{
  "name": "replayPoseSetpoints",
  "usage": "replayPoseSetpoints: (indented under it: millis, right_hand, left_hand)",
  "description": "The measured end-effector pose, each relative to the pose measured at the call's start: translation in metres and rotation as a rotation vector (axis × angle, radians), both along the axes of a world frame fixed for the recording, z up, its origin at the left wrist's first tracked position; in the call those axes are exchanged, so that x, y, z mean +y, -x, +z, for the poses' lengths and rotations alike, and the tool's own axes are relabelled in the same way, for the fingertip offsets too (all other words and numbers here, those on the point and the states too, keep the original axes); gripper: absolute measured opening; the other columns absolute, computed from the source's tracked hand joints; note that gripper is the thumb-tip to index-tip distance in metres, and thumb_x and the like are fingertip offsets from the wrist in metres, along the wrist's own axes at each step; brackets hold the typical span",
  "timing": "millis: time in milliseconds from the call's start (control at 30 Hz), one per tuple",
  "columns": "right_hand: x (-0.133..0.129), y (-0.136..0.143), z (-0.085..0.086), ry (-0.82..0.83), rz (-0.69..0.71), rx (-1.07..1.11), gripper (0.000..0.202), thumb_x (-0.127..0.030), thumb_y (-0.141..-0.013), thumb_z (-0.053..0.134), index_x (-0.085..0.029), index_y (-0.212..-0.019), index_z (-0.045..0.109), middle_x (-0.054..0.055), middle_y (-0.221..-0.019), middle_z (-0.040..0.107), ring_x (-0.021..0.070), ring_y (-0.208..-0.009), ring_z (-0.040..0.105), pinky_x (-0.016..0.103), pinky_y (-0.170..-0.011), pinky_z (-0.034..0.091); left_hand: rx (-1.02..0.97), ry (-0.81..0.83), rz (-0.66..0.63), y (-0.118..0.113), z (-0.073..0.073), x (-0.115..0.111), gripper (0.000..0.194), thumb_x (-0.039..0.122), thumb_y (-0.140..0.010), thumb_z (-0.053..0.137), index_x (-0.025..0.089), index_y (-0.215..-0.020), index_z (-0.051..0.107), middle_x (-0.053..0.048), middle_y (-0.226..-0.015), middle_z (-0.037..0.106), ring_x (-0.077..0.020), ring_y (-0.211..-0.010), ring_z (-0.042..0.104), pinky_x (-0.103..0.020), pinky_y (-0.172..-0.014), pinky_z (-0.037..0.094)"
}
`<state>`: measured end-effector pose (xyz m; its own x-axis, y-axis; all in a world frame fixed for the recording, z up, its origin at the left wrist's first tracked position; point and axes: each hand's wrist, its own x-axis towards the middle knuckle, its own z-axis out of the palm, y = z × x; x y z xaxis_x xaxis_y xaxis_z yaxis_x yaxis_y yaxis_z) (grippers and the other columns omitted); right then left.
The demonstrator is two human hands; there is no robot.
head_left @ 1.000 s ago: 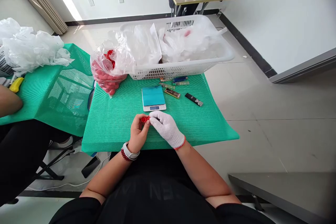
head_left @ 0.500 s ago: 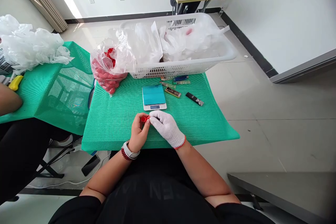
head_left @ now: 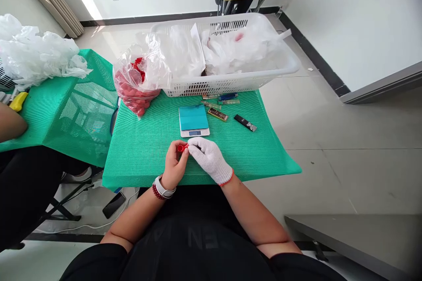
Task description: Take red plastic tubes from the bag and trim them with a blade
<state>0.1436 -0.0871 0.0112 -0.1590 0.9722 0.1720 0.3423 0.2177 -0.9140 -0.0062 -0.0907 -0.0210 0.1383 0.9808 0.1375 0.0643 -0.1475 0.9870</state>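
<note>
Just in front of the scale, my bare left hand (head_left: pixel 175 163) is closed around a small red plastic part (head_left: pixel 181 148) with a round, hollow end facing up. My right hand (head_left: pixel 210 158), in a white knit glove with a red-orange cuff edge, is pinched closed at the right end of this part. A bit of something dark shows between the gloved thumb and fingers, too small to name. Beyond both hands lies a digital scale (head_left: pixel 194 133) with a blue-green top plate and nothing on it.
A clear bag of red parts (head_left: pixel 136 96) stands at the table's back left. Behind is a white basket (head_left: pixel 231 80) of plastic bags. A black-handled tool (head_left: pixel 245 123) and blade packs (head_left: pixel 218 114) lie right of the scale. A co-worker's arm (head_left: pixel 11 123) is at left.
The view has shifted very slightly. Both hands stay together on the red part, with almost no visible movement. At the far table, the co-worker's arm has moved a little.
</note>
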Motion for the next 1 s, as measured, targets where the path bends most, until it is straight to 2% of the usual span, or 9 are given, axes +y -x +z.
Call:
replayPoseSetpoints:
  millis: [400,1000]
  right_hand:
    - [-0.0001,0.0006,0.0018,0.002,0.007,-0.010,0.023,-0.031,-0.097,0.049,-0.020,-0.084,0.065,0.000,-0.077,0.063,0.0137,-0.071,0.056,0.026,-0.068,0.042]
    - [0.0004,0.0003,-0.0017,-0.006,-0.003,-0.016,0.022,-0.033,-0.097,0.049,-0.020,-0.087,0.065,0.001,-0.081,0.065,0.0143,-0.074,0.058,0.025,-0.068,0.043]
  left_hand:
    - [0.000,0.004,-0.001,0.0003,-0.0006,-0.0001,0.021,0.039,-0.096,0.056,0.022,-0.108,0.057,-0.004,-0.091,0.059,-0.0144,-0.075,0.056,-0.028,-0.069,0.049]
    - [0.010,-0.011,-0.006,-0.0001,0.0002,-0.0001,0.021,0.040,-0.097,0.055,0.022,-0.108,0.056,-0.003,-0.091,0.059,-0.0138,-0.075,0.056,-0.028,-0.070,0.049]
